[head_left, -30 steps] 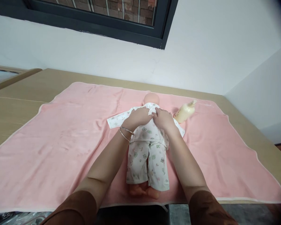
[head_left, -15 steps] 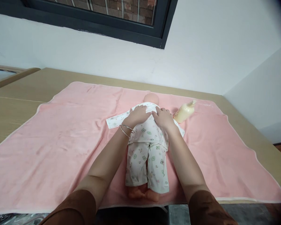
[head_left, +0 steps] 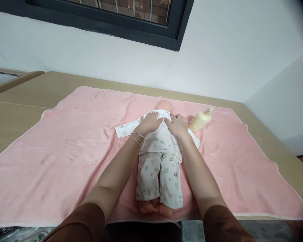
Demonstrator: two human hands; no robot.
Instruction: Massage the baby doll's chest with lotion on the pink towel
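Observation:
A baby doll [head_left: 164, 106] lies on a pink blanket [head_left: 73, 141], its head toward the wall and its feet toward me. It wears a white patterned top [head_left: 159, 141] and matching trousers [head_left: 148, 178]. My left hand [head_left: 150, 123] rests flat on the upper left of the doll's top, a thin bangle [head_left: 138, 137] at that wrist. Opposite it, my right hand [head_left: 177, 126] lies on the upper right, fingers spread over the cloth. The two thumbs point inward and nearly meet at the middle. Both hands are open and hold nothing.
A cream pump bottle [head_left: 200, 120] leans or lies on the blanket just right of the doll. The blanket covers much of a wooden table [head_left: 73, 80], which stands against a white wall. A dark-framed window [head_left: 176, 32] is above.
The view has shifted very slightly. Both hands stay on the doll's upper body in nearly the same place.

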